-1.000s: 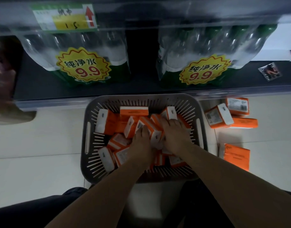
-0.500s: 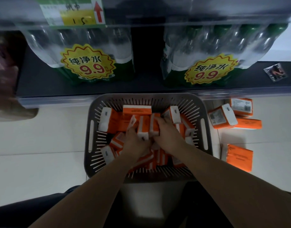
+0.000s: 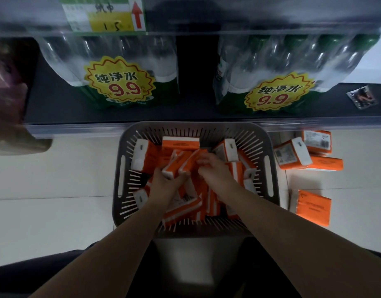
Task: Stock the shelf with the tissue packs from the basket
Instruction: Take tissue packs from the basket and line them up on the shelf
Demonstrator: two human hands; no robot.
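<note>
A grey slotted basket sits on the floor below the dark shelf, filled with several orange and white tissue packs. Both my hands are inside it. My left hand is closed around two upright packs, its fingers under their white ends. My right hand presses against the right side of the same packs, fingers curled on them. More packs lie under my wrists, partly hidden.
Two shrink-wrapped bundles of water bottles with yellow 9.9 price stickers stand on the shelf. Several tissue packs lie on the tiled floor right of the basket. A small sachet lies at the shelf's right end.
My hands have gathered two packs together and lifted them slightly toward the back of the basket. The camera has come closer to the shelf.
</note>
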